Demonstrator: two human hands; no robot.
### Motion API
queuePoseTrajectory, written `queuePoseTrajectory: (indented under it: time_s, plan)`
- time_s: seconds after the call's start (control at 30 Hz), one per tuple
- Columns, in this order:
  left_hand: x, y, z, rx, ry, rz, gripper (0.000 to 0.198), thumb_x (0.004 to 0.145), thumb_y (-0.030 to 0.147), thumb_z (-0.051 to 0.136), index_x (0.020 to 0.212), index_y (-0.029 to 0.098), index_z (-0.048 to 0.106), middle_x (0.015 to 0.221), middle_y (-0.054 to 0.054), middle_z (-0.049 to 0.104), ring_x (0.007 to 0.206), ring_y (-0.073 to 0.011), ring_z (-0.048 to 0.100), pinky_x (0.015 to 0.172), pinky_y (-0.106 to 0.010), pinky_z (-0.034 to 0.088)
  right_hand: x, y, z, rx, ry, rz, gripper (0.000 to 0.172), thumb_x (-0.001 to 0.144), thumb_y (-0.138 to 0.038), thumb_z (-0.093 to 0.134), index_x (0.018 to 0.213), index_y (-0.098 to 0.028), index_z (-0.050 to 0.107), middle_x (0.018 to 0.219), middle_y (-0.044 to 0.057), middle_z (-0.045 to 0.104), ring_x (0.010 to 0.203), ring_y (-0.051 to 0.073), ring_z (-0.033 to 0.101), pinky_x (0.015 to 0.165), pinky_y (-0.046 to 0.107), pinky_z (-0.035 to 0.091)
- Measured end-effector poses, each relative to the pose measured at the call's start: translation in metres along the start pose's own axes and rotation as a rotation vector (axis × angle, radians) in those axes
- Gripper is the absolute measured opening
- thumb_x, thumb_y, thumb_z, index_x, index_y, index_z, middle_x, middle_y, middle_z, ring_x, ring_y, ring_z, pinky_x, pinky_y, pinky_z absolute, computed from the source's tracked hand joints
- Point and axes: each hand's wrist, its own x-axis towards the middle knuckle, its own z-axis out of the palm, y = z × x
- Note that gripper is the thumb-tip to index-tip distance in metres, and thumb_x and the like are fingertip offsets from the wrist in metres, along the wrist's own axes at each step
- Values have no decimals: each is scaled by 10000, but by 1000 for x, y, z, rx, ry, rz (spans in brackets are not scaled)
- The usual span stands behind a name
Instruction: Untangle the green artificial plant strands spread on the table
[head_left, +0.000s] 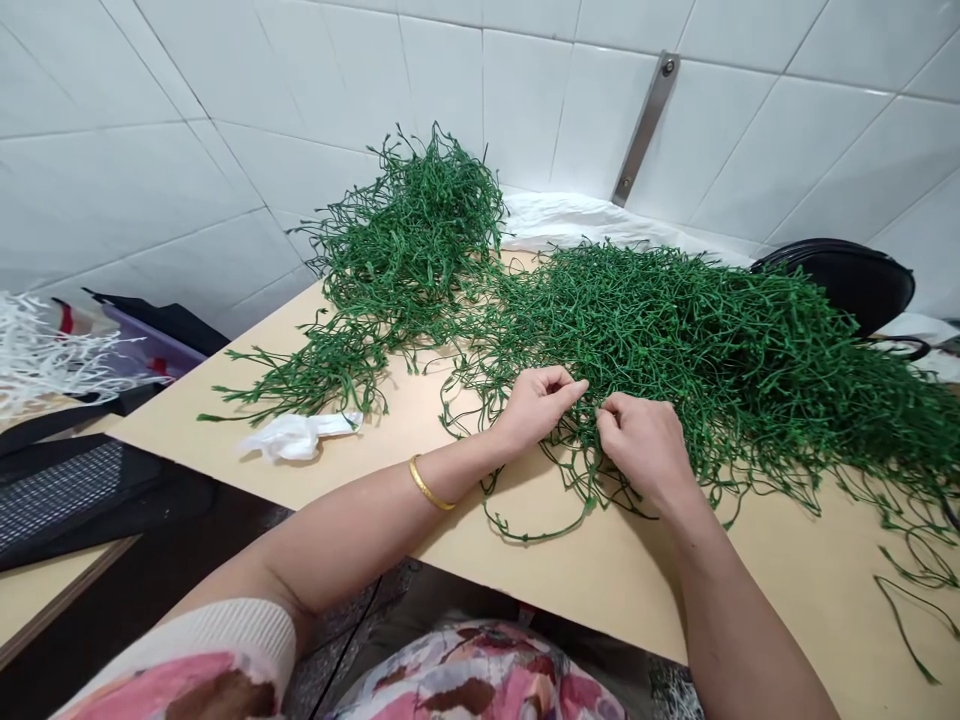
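Along the green artificial vine's [660, 340] near edge, left hand [538, 405] and right hand [643, 450] curled together, any grip unclear.

Dark green artificial vines [660, 340]

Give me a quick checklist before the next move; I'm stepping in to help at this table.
1. Left hand on the green artificial vines: cannot tell; the fingers curl near the strands, but a firm hold isn't visible.
2. Right hand on the strands: cannot tell; its fingertips are partly hidden among them.
3. Gold bangle on the left wrist: ok, clear of the strands.
4. Crumpled white tissue: ok, lying apart from both hands.
5. Upper mound of vines separate from the larger mass: not ok; strands run together between them.
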Motion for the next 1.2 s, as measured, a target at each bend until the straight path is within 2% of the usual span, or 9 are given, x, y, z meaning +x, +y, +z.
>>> queuePoseTrajectory:
  time_s: [0.1, 0.2, 0.3, 0.4, 0.53, 0.7, 0.93, 1.07, 1.2]
  plan:
    - [-1, 1, 1, 3, -19, -5, 298, 722, 340, 540, 526, 145, 428, 508, 48, 351, 516, -60, 295, 506, -222, 254, 1, 3, 2, 107, 81, 22, 279, 794, -300, 412, 594, -198, 578, 534, 22, 608, 506, 141, 498, 549, 267, 247]
    - [-2, 2, 2, 2, -30, -1, 301, 714, 337, 542, 517, 146, 418, 507, 49, 354, 521, -60, 301, 509, -218, 263, 1, 4, 7, 91, 46, -46, 337, 784, -371, 441, 517, -193, 544, 493, 24, 582, 477, 139, 474, 540, 273, 237]
    - [-2, 1, 1, -2, -31, -5, 299, 713, 331, 541, 516, 147, 412, 507, 49, 357, 519, -59, 300, 505, -217, 260, 1, 3, 10, 34, 7, -97, 304, 775, -301, 445, 517, -188, 559, 508, 41, 599, 488, 145, 483, 550, 280, 238]
    - [-2, 1, 1, 0, -28, -7, 293, 723, 326, 533, 523, 145, 419, 510, 48, 360, 517, -59, 299, 506, -219, 259, 1, 2, 8, 83, 35, -53, 251, 755, -219, 423, 569, -188, 589, 539, 40, 619, 506, 145, 496, 551, 273, 246]
    - [-3, 2, 1, 11, -14, 10, 282, 735, 320, 522, 535, 140, 435, 525, 42, 371, 528, -62, 313, 516, -221, 265, 1, 2, 5, 160, 36, 19, 280, 777, -300, 423, 554, -196, 559, 506, 15, 586, 489, 137, 473, 548, 261, 248]
    - [-2, 0, 2, 14, -16, 22, 283, 736, 309, 523, 530, 141, 427, 525, 42, 362, 531, -62, 307, 513, -221, 261, 3, 3, 10, 83, -37, -47, 293, 763, -297, 444, 505, -187, 533, 506, 31, 585, 506, 140, 472, 573, 270, 251]
    - [-3, 2, 2, -30, 7, 10, 261, 740, 291, 527, 546, 136, 445, 506, 48, 379, 499, -48, 324, 481, -200, 276, 0, 1, 3, 337, 123, 46, 233, 772, -293, 445, 573, -194, 513, 462, -28, 508, 463, 115, 415, 569, 255, 265]
    - [0, 1, 2, -173, 38, -103, 218, 769, 331, 491, 709, 128, 541, 587, 20, 498, 503, -52, 428, 463, -184, 340, -2, -4, 5, 383, 220, -47, 202, 785, -278, 442, 618, -187, 511, 502, -34, 506, 492, 104, 420, 612, 259, 281]
    - [3, -2, 1, -382, -19, -160, 264, 730, 362, 556, 796, 109, 593, 719, -23, 568, 610, -68, 507, 533, -194, 416, -4, -9, 12, 327, 242, -162, 169, 779, -238, 450, 638, -182, 527, 572, -24, 552, 576, 114, 477, 721, 295, 282]
